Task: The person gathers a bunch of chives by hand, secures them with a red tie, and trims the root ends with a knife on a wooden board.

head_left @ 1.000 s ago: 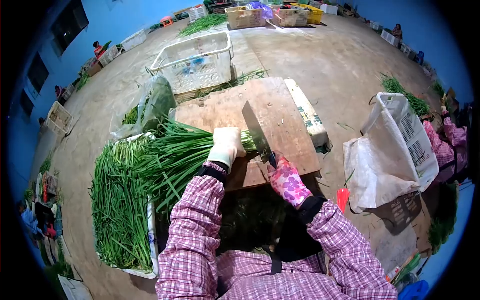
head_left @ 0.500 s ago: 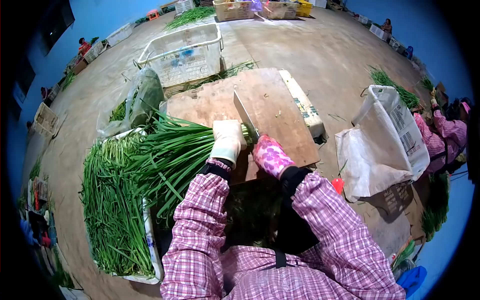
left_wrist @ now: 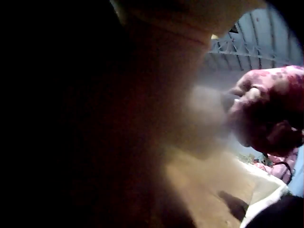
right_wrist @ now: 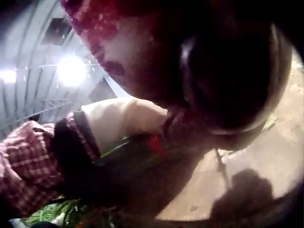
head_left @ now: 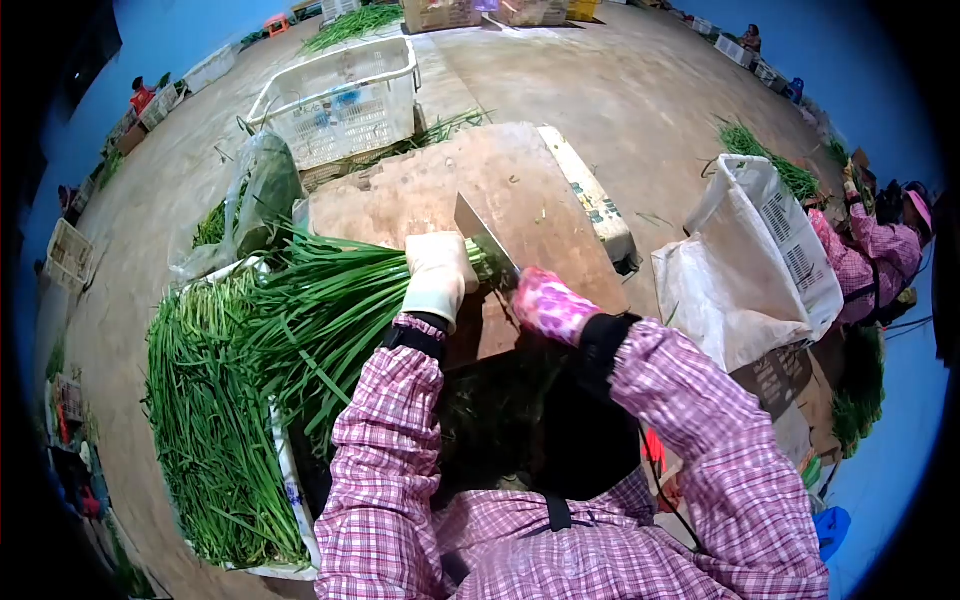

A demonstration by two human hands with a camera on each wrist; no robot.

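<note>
In the head view my left hand (head_left: 438, 275), in a white glove, grips a bundle of long green stalks (head_left: 335, 290) near its cut ends on the wooden board (head_left: 400, 195). My right hand (head_left: 552, 304), in a pink flowered glove, holds a cleaver (head_left: 486, 238) by its handle. The blade stands against the pale stalk ends, just right of the left glove. The leaves fan out to the left over a white crate (head_left: 292, 480) full of greens. In the right wrist view the white glove (right_wrist: 126, 118) shows beyond the dark, blurred right hand.
Beyond the board stands a white plastic basket (head_left: 345, 110). A clear bag of greens (head_left: 265, 190) lies at the board's left. On the right is a white crate with a sack (head_left: 725, 290) draped over it, and another person (head_left: 875, 250) sits beside it.
The right hand has brought the cleaver leftward from the middle of the board to the stalk ends beside the left glove. The left hand keeps its grip. The head view has shifted.
</note>
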